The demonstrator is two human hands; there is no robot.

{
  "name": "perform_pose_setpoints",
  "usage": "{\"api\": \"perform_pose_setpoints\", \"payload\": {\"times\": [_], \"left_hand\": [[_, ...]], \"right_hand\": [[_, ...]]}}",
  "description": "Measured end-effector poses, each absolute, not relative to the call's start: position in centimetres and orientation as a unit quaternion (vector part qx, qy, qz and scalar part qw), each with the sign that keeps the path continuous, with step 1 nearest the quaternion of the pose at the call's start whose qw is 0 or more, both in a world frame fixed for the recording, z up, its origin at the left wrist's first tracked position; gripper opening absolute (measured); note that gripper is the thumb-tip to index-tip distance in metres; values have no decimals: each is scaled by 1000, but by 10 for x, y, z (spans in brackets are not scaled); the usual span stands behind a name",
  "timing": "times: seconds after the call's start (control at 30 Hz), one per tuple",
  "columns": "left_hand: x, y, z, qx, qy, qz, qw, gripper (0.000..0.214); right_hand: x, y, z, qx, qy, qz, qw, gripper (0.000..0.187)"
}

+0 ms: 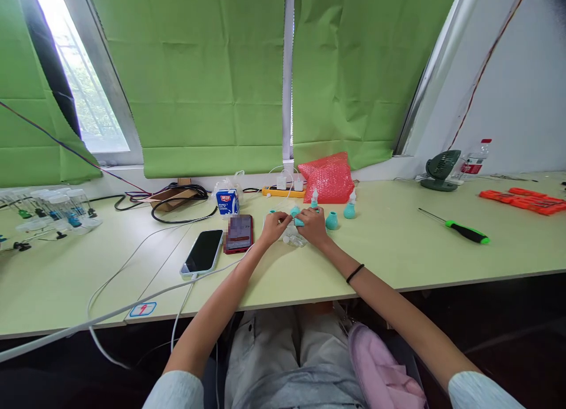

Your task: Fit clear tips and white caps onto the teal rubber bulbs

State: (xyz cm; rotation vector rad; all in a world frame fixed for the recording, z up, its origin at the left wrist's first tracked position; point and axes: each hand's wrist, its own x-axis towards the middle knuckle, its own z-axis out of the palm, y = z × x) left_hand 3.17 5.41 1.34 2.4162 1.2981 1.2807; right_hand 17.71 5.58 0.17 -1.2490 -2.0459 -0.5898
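My left hand [275,227] is closed in a pinch above the table, close to my right hand; what its fingertips hold is too small to make out. In the fingers of my right hand [313,225] is a teal rubber bulb [299,222], partly hidden by them. Under and between the hands lies a small heap of clear plastic pieces [295,238]. Another teal bulb [295,210] is just behind the hands. To the right stand a teal bulb [331,221] without a tip and a teal bulb with a clear nozzle [349,210]. A second nozzle [314,197] rises behind my right hand.
Left of the hands lie a red-edged phone [239,234] and a white-cased phone [202,253] with its cable. A blue milk carton [227,202], a yellow power strip [283,192] and a red bubble-wrap pouch [327,179] stand behind. A screwdriver [460,227] lies right.
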Motion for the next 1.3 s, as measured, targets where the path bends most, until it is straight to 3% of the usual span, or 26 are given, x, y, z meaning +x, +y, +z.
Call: {"api": "perform_pose_setpoints", "payload": {"times": [0.4,0.8,1.3], "left_hand": [[34,51,12,822,388,415,-43,22],[36,52,17,820,397,411,-36,13],[19,61,24,868,384,316,2,12]], "right_hand": [[179,54,4,-512,-741,-254,351,28],[177,49,4,-525,-733,-269,339,31],[181,50,6,-471,-790,-279,277,29]]}}
